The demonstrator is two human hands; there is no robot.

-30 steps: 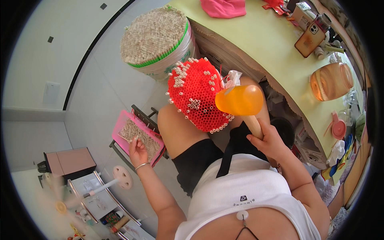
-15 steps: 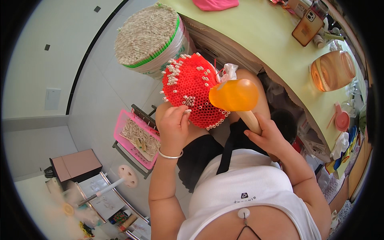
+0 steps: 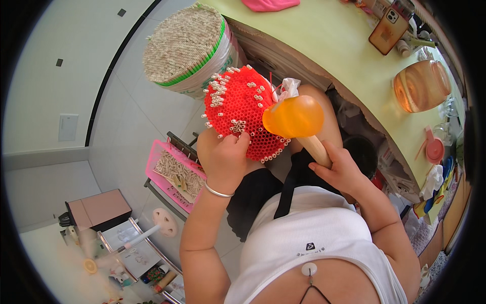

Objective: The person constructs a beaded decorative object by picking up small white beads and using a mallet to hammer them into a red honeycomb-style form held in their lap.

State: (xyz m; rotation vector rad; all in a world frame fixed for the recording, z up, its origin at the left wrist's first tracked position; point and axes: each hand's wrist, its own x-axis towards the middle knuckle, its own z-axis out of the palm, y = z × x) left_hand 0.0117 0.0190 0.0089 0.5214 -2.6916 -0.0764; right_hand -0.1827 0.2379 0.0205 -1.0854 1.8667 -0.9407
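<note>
A red honeycomb-like bundle of tubes point(image 3: 238, 101) rests on my lap, with small white tubes point(image 3: 217, 93) sticking out of some holes, mostly along the upper left edge, near the middle and along the lower rim. My left hand point(image 3: 230, 157) is closed in a pinch against the bundle's lower left face, just below the middle cluster. Its fingers mostly hide the small white tube they hold. Gripped in my right hand point(image 3: 340, 164) is a mallet with an orange translucent head point(image 3: 296, 116) and a wooden handle point(image 3: 315, 150). The head hangs over the bundle's right side.
A pink basket point(image 3: 190, 203) of loose white pieces sits on a dark stand to the left. Beyond it stands a large bucket point(image 3: 223, 61) packed with white sticks. The yellow-green table point(image 3: 344, 45) carries a phone point(image 3: 389, 30), a jar of amber liquid point(image 3: 422, 86) and a pink scoop point(image 3: 434, 151).
My left hand has moved right and slightly up, bringing the small white tube against the bundle's face. The mallet has shifted only slightly left.
</note>
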